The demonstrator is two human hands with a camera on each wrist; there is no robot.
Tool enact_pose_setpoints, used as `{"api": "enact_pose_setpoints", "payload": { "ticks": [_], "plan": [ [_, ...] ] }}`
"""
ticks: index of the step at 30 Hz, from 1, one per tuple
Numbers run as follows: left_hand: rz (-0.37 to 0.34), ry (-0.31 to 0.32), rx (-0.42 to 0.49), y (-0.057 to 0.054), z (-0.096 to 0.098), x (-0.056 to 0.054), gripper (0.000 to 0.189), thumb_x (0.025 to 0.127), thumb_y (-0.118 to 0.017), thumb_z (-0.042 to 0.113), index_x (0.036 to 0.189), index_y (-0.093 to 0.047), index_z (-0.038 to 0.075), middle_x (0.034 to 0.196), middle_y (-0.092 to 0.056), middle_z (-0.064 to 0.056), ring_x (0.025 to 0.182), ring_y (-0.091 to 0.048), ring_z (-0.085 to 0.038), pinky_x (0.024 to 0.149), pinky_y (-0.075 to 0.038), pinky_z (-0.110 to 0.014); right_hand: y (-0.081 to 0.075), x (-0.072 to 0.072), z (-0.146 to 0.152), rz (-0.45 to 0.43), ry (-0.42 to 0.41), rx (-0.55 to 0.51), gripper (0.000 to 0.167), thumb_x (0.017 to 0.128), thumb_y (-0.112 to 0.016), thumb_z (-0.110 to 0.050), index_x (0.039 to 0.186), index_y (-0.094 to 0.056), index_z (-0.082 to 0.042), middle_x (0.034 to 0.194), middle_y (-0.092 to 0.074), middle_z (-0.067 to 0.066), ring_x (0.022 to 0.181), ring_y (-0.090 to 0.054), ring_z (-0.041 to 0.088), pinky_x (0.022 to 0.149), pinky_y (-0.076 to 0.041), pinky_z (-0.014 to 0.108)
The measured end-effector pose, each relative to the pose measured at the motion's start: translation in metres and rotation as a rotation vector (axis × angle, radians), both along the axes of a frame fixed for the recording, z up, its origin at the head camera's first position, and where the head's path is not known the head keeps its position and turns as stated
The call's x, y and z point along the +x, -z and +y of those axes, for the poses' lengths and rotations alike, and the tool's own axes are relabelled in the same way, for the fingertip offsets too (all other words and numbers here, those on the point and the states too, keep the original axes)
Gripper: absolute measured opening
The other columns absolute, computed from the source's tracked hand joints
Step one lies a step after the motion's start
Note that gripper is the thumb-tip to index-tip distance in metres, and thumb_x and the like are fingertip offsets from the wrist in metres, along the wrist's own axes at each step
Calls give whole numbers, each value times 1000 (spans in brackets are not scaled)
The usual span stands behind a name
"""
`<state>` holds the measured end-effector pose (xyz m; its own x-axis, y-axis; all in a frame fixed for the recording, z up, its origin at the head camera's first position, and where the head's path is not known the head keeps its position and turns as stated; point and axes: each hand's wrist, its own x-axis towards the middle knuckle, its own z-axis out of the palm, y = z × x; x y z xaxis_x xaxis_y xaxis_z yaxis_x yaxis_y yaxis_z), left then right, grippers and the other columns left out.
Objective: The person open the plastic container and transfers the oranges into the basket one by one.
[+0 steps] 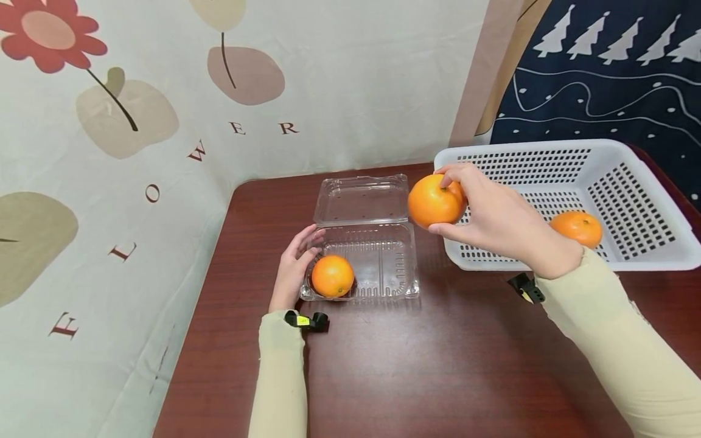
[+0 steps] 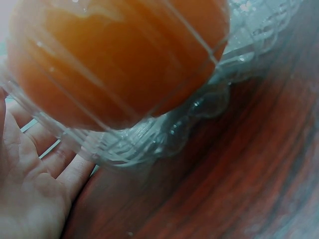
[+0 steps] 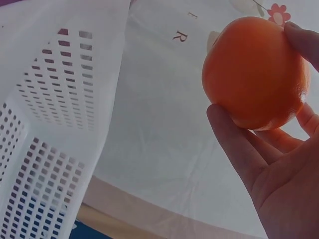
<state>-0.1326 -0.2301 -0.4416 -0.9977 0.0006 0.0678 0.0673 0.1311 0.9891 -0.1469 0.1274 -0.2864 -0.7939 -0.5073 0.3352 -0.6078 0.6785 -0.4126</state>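
Observation:
My right hand (image 1: 493,213) grips an orange (image 1: 436,201) between thumb and fingers, raised beside the left end of the white basket. In the right wrist view the fingertips spread around this orange (image 3: 255,73). A clear plastic clamshell box (image 1: 383,261) lies on the table with its lid (image 1: 361,201) folded back behind it. Inside the box, a second orange (image 1: 332,276) sits in the front left corner. My left hand (image 1: 292,267) rests against the box's left side, its fingers extended along the wall. Through that wall the left wrist view shows the boxed orange (image 2: 119,59).
The white perforated basket (image 1: 547,266) stands at the back right of the brown table (image 1: 438,365), with another orange (image 1: 577,229) in it. A printed cloth (image 1: 356,79) hangs behind the table, and a dark cloth with white trees (image 1: 602,97) hangs behind the basket.

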Motion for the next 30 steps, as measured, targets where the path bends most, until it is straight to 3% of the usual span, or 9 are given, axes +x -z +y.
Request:
{"api": "enact_pose_setpoints", "payload": {
  "ticks": [8, 15, 21, 28, 30],
  "plan": [
    [12, -2, 5, 4, -1, -1, 45, 91, -47, 6, 133, -42, 21, 128, -50, -3, 118, -44, -17, 96, -38, -31, -2, -5, 6, 22, 5, -2, 71, 66, -75, -42, 118, -39, -10, 102, -49, 4, 79, -48, 18, 69, -48, 34],
    [-6, 6, 24, -12, 5, 6, 45, 91, -45, 2, 134, -40, 13, 129, -49, -9, 119, -43, -21, 96, -38, -31, -5, -10, 10, 10, 26, 2, 70, 66, -76, -40, 117, -39, -9, 99, -50, 5, 78, -48, 19, 67, -46, 34],
    [1, 4, 19, -17, 6, 7, 45, 90, -45, 0, 134, -39, 10, 130, -47, -12, 119, -42, -23, 96, -37, -32, -6, -16, 14, 6, 37, 1, 69, 68, -73, -45, 116, -40, -10, 101, -50, 5, 78, -48, 20, 67, -45, 35],
    [12, -11, 9, 5, -2, -2, 43, 91, -48, 6, 131, -44, 23, 125, -52, 1, 115, -46, -13, 96, -38, -30, -6, -19, 22, -37, 53, 15, 70, 70, -70, -47, 120, -39, -9, 107, -48, 7, 83, -47, 21, 72, -46, 39],
    [9, -7, 8, 5, -3, -2, 44, 91, -48, 7, 131, -44, 23, 125, -52, 2, 116, -46, -13, 96, -38, -30, -5, -21, 24, -41, 54, 18, 71, 70, -69, -48, 120, -38, -9, 107, -48, 7, 83, -48, 21, 73, -47, 39]
  ]
}}
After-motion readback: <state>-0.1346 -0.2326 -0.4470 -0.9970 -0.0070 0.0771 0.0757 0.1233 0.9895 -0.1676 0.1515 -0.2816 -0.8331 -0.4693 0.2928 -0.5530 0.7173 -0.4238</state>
